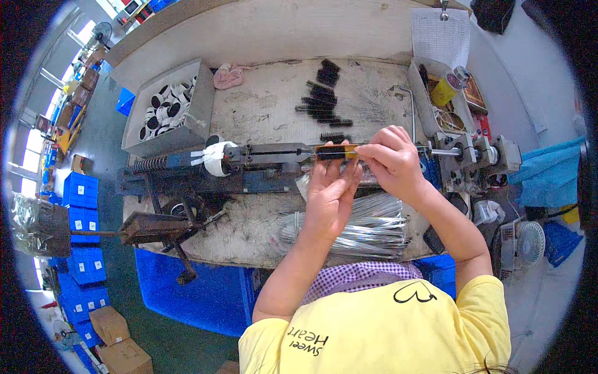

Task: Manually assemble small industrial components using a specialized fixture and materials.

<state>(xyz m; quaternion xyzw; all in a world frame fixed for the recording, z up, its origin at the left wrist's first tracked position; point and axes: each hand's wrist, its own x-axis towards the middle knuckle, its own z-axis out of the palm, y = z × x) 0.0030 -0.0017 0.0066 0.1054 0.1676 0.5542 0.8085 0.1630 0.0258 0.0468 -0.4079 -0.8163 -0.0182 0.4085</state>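
Observation:
On the bench machine's line, a small dark rectangular piece with an orange edge (326,153) lies at the fingertips of my left hand (330,193). Those fingers are curled under it, with the thumb bent close below. My right hand (392,159) pinches at the right end of the same piece, where a thin metal wire (350,152) runs along it. The fingers hide part of the wire. The long dark metal clamping bar of the machine (274,153) ends just left of the piece. Below my hands lies a bundle of silvery metal wires (358,230).
Black bristle brushes (321,100) lie beyond my hands. A box (198,128) at left holds white-and-black round parts. Metal machine spindle (445,151) stands at right, near a tray (427,93) with a yellow can. A crank (185,274) juts out near the front edge.

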